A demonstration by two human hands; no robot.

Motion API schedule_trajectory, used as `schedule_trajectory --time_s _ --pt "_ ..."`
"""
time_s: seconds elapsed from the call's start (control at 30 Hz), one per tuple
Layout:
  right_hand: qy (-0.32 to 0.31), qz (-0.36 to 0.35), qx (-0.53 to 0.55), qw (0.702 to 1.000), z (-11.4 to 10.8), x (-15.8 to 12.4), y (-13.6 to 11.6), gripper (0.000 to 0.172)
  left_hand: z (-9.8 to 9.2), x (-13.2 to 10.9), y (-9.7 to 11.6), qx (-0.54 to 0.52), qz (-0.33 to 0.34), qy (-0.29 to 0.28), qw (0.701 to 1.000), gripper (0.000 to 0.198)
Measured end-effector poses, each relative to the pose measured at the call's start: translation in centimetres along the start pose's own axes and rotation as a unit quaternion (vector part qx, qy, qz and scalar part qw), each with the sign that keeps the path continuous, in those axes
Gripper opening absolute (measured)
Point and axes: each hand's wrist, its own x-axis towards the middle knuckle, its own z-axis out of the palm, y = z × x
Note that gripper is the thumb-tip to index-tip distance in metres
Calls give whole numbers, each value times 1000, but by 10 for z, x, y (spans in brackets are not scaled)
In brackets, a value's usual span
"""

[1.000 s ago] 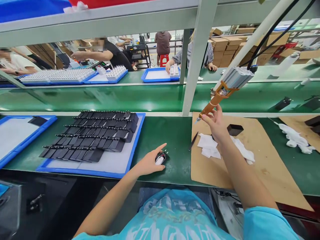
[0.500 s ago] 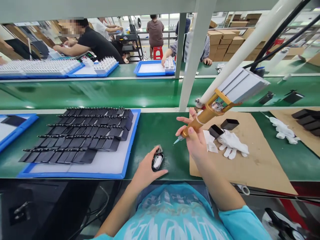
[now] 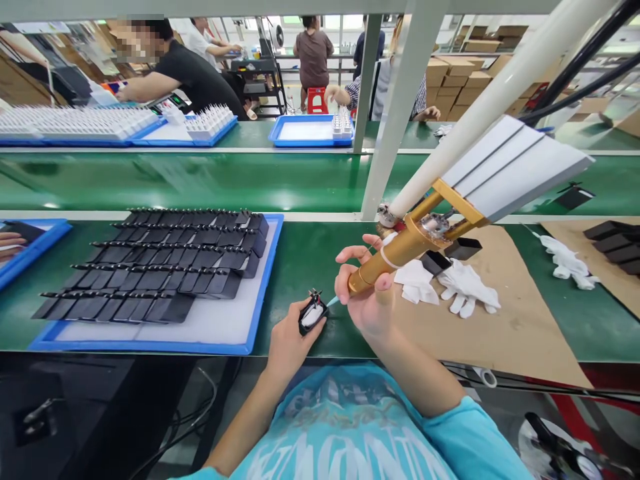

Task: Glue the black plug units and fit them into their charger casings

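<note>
My left hand grips a small black case on the green bench, thumb on one side and fingers on the other. Inside the case sits a white block, and thin wires stick up at its far end. My right hand is wrapped round a gold-coloured glue dispenser that hangs from a white pole. Its pale blue needle tip points down-left at the case's right rim; whether it touches cannot be made out.
To the left, a blue tray carries rows of black cases. On the right, white gloves and black cases lie on a cardboard sheet. A metal post rises behind the bench. Across it, people work beside blue trays.
My right hand has brought the dispenser down and left, its needle now at the case. My left hand has closed on the case. Another person's hand has appeared at the far-left tray.
</note>
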Motion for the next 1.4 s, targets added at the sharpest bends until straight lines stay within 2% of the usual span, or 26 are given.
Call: schedule_trajectory --time_s 0.2,0.33,0.5,0.63,0.73,0.97,1.1,1.2,1.3,1.4 --pt "9 -8 16 1000 -1 -2 1 48 -8 8 19 1 89 48 995 32" --pt "1 -20 40 999 -3 0 1 39 -10 8 22 6 116 63 991 30" --pt "11 -27 27 999 -1 2 -1 33 -11 7 23 3 117 64 991 28" --pt "8 -19 34 999 0 2 -1 39 -12 7 25 -4 106 60 993 28" --pt "8 -19 48 999 0 1 -1 45 -10 8 25 -17 86 55 995 28" --pt "15 -15 59 998 6 2 0 44 2 14 23 -25 32 40 998 30" --pt "9 -10 67 998 12 2 1 45 8 18 32 -54 53 40 996 30" --pt "-2 -10 68 998 15 1 1 45 11 20 37 -75 84 64 992 27" --pt "-17 -14 70 997 16 0 0 38 14 21 38 -82 108 91 987 26" --pt "-18 -15 75 997 16 0 -1 36 14 21 36 -75 114 95 986 27"
